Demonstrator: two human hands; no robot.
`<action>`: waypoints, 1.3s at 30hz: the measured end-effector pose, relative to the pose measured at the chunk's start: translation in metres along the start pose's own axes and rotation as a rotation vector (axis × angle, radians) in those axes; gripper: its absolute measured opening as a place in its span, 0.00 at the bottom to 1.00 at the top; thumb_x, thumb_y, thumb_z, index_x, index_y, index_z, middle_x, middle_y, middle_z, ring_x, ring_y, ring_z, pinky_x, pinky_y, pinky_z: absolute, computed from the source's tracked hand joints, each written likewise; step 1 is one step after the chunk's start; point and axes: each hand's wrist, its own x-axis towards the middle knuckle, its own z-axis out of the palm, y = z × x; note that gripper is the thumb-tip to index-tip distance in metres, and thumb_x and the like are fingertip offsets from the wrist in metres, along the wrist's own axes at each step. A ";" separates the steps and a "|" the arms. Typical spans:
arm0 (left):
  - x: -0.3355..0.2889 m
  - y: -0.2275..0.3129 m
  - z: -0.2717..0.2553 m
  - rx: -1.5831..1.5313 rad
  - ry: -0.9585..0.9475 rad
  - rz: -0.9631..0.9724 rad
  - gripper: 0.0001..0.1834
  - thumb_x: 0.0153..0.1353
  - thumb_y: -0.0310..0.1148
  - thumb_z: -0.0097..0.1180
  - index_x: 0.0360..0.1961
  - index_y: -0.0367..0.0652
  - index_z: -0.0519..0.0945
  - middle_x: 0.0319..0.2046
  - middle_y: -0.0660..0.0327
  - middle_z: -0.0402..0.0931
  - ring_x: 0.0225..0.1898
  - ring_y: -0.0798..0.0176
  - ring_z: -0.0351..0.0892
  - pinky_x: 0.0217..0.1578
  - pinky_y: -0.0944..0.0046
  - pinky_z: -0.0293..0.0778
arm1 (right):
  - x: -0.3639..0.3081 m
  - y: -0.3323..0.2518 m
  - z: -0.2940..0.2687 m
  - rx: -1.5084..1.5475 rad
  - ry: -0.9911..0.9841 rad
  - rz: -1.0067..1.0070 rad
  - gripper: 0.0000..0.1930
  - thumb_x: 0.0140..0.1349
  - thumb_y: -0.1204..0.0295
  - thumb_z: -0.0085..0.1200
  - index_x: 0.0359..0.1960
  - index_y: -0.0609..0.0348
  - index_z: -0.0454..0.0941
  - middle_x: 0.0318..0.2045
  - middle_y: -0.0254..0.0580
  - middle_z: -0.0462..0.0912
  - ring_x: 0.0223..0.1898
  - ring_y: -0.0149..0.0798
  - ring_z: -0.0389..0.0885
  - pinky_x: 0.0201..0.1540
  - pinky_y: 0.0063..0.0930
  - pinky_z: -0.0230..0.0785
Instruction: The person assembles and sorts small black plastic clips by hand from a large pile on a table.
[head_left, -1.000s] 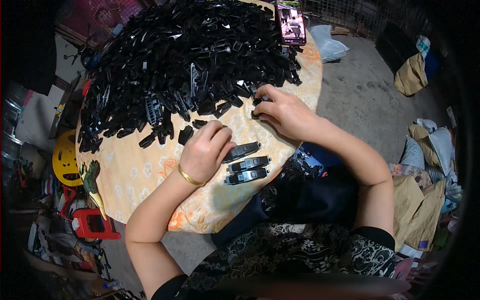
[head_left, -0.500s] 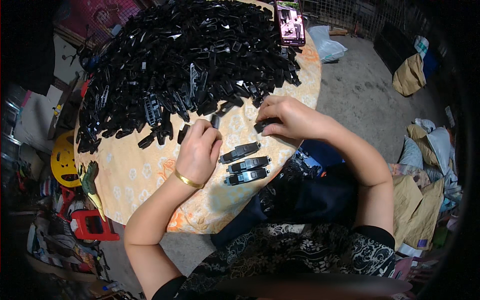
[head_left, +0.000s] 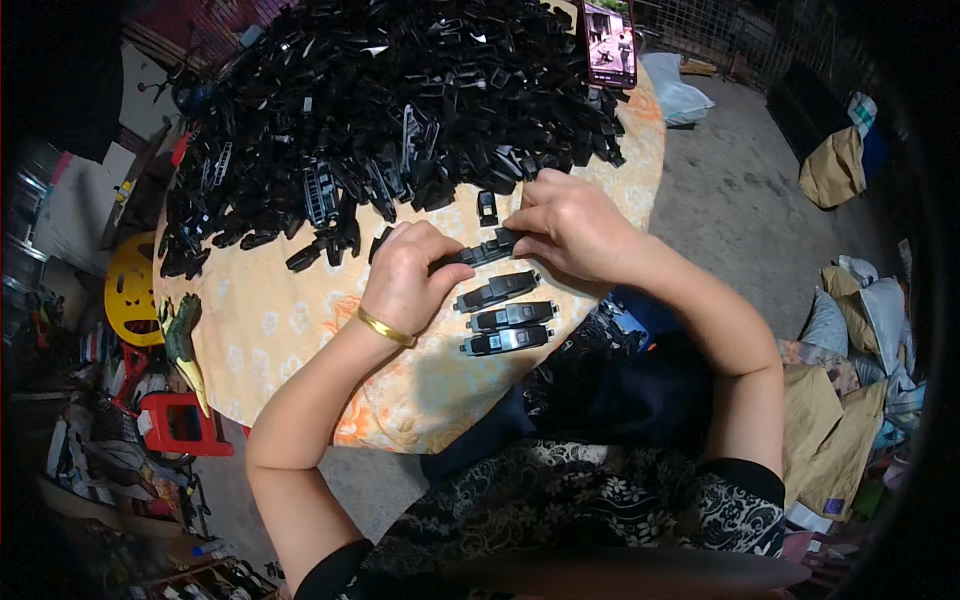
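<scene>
Between my two hands lies a long, narrow black plastic part (head_left: 484,252), close above the cloth-covered table. The thumb and fingers of my left hand (head_left: 405,272), which has a gold bangle at the wrist, pinch its left end. My right hand (head_left: 573,230) grips the right end, and its fingertips partly hide it. Just below, three similar plastic parts (head_left: 497,291) lie side by side in a row. A short black piece (head_left: 487,208) sits above the held part, near the right fingers. I cannot tell whether the held part is one piece or two joined.
A big heap of loose black plastic parts (head_left: 400,100) covers the far side of the round table (head_left: 270,340). A phone with a lit screen (head_left: 610,45) stands at the far right edge. A red stool (head_left: 185,424) is at left, sacks (head_left: 835,430) at right.
My hands have come together on one long black part; before, they were apart, the right holding a dark piece. The whole view has shifted slightly. The row of three parts looks unchanged.
</scene>
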 end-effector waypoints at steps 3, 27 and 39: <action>0.003 -0.003 0.003 -0.023 -0.004 0.014 0.10 0.45 0.28 0.68 0.29 0.36 0.83 0.25 0.57 0.75 0.31 0.55 0.74 0.33 0.60 0.70 | 0.004 0.005 -0.002 0.033 -0.053 -0.012 0.13 0.46 0.70 0.66 0.34 0.59 0.83 0.27 0.41 0.76 0.35 0.45 0.73 0.37 0.37 0.68; 0.089 -0.054 -0.015 0.339 0.158 -0.398 0.22 0.53 0.47 0.64 0.35 0.36 0.83 0.36 0.47 0.79 0.39 0.47 0.79 0.42 0.57 0.74 | 0.015 -0.001 0.011 -0.071 -0.183 -0.030 0.16 0.56 0.70 0.56 0.47 0.60 0.74 0.38 0.45 0.75 0.43 0.48 0.74 0.46 0.39 0.70; 0.110 -0.045 -0.011 0.285 0.142 -0.413 0.20 0.48 0.40 0.65 0.40 0.38 0.82 0.37 0.49 0.82 0.40 0.49 0.81 0.43 0.57 0.75 | 0.009 0.006 -0.004 0.190 -0.282 0.104 0.20 0.54 0.66 0.61 0.46 0.63 0.76 0.34 0.50 0.81 0.39 0.53 0.80 0.43 0.41 0.72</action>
